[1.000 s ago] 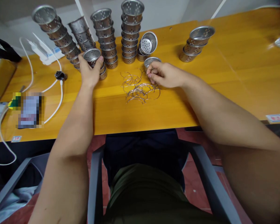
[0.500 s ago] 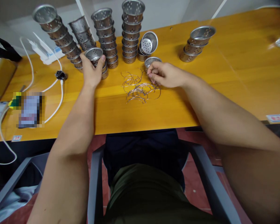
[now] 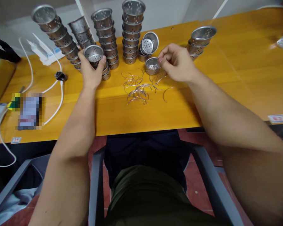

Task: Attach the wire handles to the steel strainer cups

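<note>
Gripping a short stack of perforated metal cups (image 3: 93,56), the left hand (image 3: 91,71) wraps thumb and fingers around it, while the right hand (image 3: 178,64), fingertips drawn narrowly together, whether on a wire cannot be told, is just beside a low cup (image 3: 152,66). Compared with half a second ago, the right hand has moved back from the loose curved wires (image 3: 138,94), uncovering that cup. Taller cup stacks (image 3: 132,39) stand behind on a yellow-brown wooden tabletop (image 3: 238,69), above a red-tiled floor (image 3: 195,182).

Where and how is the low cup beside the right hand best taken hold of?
Probably pinch the low cup at its rim, from the right: it stands upright with its mouth up, while a tilted cup is close behind.
</note>
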The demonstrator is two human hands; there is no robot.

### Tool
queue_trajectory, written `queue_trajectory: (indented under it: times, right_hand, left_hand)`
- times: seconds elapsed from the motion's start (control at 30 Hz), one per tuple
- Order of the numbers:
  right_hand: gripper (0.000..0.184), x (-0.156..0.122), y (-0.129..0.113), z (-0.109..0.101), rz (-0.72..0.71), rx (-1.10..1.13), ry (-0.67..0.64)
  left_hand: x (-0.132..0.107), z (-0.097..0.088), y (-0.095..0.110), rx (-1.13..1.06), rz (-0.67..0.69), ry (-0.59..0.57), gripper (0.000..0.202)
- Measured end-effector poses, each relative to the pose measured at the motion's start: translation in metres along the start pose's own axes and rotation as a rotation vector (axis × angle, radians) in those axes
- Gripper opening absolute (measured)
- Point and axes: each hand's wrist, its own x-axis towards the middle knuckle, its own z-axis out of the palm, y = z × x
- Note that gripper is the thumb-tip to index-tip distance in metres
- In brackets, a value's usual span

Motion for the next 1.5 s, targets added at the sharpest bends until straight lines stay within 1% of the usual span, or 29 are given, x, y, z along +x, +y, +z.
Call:
queue_trajectory:
  times: [0.1, 0.2, 0.27, 0.33, 0.4, 0.43, 0.47, 0.53, 0.57, 0.6, 0.7, 0.77, 0.8, 0.87, 0.97, 1.07, 1.17, 1.27, 1.37, 1.43, 1.5]
  right_hand:
    - [0.066, 0.003, 0.011, -0.002, 0.022, 0.087, 0.055]
    - [0.079, 0.003, 0.015, 0.001, 0.059, 0.153, 0.043]
    - [0.09, 0.002, 0.014, 0.003, 0.06, 0.182, 0.035]
    - [0.099, 0.001, 0.012, 0.004, 0.054, 0.203, 0.035]
    - [0.101, 0.001, 0.009, 0.003, 0.052, 0.2, 0.05]
    - [0.098, 0.001, 0.008, 0.003, 0.054, 0.187, 0.062]
    - [0.092, 0.002, 0.007, 0.002, 0.058, 0.168, 0.082]
    - [0.076, 0.003, 0.004, 0.001, 0.064, 0.13, 0.131]
    - [0.07, 0.004, 0.002, 0.001, 0.059, 0.114, 0.155]
    - [0.068, 0.004, 0.0, 0.001, 0.045, 0.107, 0.17]
    - [0.078, 0.003, -0.012, 0.004, -0.001, 0.126, 0.157]
    - [0.084, 0.001, -0.022, 0.007, 0.0, 0.153, 0.139]
    - [0.084, -0.001, -0.028, 0.009, 0.008, 0.168, 0.124]
    - [0.081, -0.003, -0.041, 0.014, 0.021, 0.19, 0.078]
    - [0.073, -0.007, -0.058, 0.024, 0.022, 0.185, 0.011]
    - [0.068, -0.009, -0.071, 0.035, 0.005, 0.153, 0.015]
    - [0.067, -0.01, -0.08, 0.042, 0.018, 0.156, 0.013]
    - [0.063, -0.009, -0.085, 0.044, 0.109, 0.166, -0.016]
    - [0.063, -0.007, -0.087, 0.043, 0.215, 0.164, -0.057]
    - [0.064, -0.006, -0.087, 0.042, 0.226, 0.149, -0.049]
    - [0.065, -0.005, -0.086, 0.041, 0.196, 0.119, -0.009]
  left_hand:
    - [-0.003, -0.001, 0.01, 0.024, -0.026, -0.009, 0.117]
    - [-0.005, -0.003, 0.021, 0.041, 0.009, 0.001, 0.116]
    - [-0.005, -0.006, 0.027, 0.05, 0.056, -0.009, 0.108]
    - [-0.002, -0.009, 0.036, 0.075, 0.111, -0.026, 0.095]
    - [0.002, -0.009, 0.049, 0.106, 0.177, -0.007, 0.085]
    - [0.004, -0.007, 0.058, 0.115, 0.212, 0.023, 0.085]
    - [0.006, -0.004, 0.068, 0.117, 0.242, 0.052, 0.086]
    - [0.008, 0.005, 0.092, 0.092, 0.292, 0.072, 0.093]
    - [0.007, 0.011, 0.104, 0.069, 0.31, 0.065, 0.099]
    - [0.005, 0.018, 0.117, 0.051, 0.315, 0.038, 0.104]
    - [-0.011, 0.042, 0.151, 0.05, 0.246, -0.134, 0.116]
    - [-0.027, 0.057, 0.166, -0.009, 0.227, -0.222, 0.113]
    - [-0.035, 0.063, 0.17, -0.052, 0.223, -0.253, 0.11]
    - [-0.049, 0.073, 0.172, -0.099, 0.185, -0.322, 0.104]
    - [-0.062, 0.08, 0.165, -0.071, 0.074, -0.434, 0.105]
    - [-0.066, 0.081, 0.156, -0.065, 0.017, -0.463, 0.099]
    - [-0.068, 0.083, 0.152, -0.095, 0.012, -0.47, 0.101]
    - [-0.075, 0.087, 0.152, -0.157, 0.03, -0.505, 0.106]
    - [-0.082, 0.091, 0.156, -0.193, 0.035, -0.547, 0.097]
    - [-0.084, 0.091, 0.159, -0.189, 0.043, -0.571, 0.094]
    - [-0.084, 0.09, 0.16, -0.162, 0.05, -0.582, 0.098]
